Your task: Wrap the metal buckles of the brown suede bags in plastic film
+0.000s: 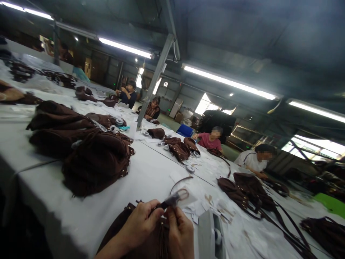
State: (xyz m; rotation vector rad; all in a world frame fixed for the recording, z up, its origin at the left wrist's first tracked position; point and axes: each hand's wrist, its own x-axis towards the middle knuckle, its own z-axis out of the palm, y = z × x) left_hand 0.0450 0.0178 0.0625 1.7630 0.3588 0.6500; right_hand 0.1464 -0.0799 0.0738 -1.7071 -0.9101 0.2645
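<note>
At the bottom centre, my left hand (144, 220) is closed around a dark strap end (162, 205). Close beside it, on the right, my right hand (178, 226) pinches the lower edge of a small clear plastic piece (180, 197) with a light looped shape in it. The fingertips of both hands nearly meet. Beneath them lies a brown bag (118, 227), partly covered by my hands and forearm. A grey dispenser-like box (210, 233) stands right of my right hand.
Brown bags (99, 162) are piled at the left on the white-covered table (151, 169). More bags (250, 190) with long straps lie to the right. Paper scraps (212, 201) and tape rolls (190, 168) are scattered around. Several people sit along the far side.
</note>
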